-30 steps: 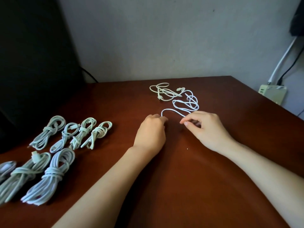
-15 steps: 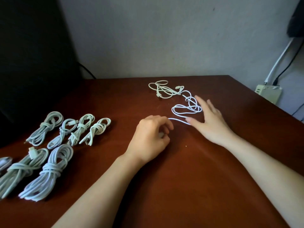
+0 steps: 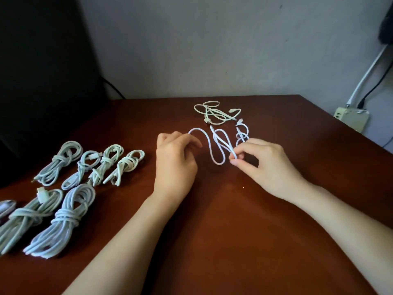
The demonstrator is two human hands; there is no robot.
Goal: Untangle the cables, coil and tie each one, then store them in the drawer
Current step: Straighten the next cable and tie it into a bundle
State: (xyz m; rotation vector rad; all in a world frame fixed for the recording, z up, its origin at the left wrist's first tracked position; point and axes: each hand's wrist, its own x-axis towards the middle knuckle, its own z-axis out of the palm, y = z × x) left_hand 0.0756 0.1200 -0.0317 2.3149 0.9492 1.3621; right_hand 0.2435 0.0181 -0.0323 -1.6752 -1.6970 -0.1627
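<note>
**2 hands working a loose white cable on a brown table**

Head view, looking down at a dark red-brown table (image 3: 234, 241) w/ a grey wall (image 3: 212, 50) behind it.

Near the table's ctr, a thin white cable (image 3: 220, 145) lies in loose S-bends btwn both hands. The left hand (image 3: 175, 165) has its fingers curled over 1 end, where the cable arcs out from under the fingertips. The right hand (image 3: 270, 167) pinches a bend of the same cable btwn thumb and forefinger, other fingers curled. The cable's far loops trail away just beyond the right hand.

Just behind it, toward the wall, a 2nd loose cable (image 3: 214, 112), cream-coloured, sits in a small tangle; whether the 2 touch is unclear.

Well apart, on the left side of the table, lie coiled, tied bundles: a back row of 4 (image 3: 61, 160) (image 3: 85, 169) (image 3: 106, 162) (image 3: 127, 165) and 2 larger ones in front (image 3: 32, 216) (image 3: 63, 218). Another bundle (image 3: 6, 207) is cut off by the left edge.

A dark panel (image 3: 42, 60) fills the upper left. At far right, a pale wall box (image 3: 352, 118) w/ leads running up from it.
</note>
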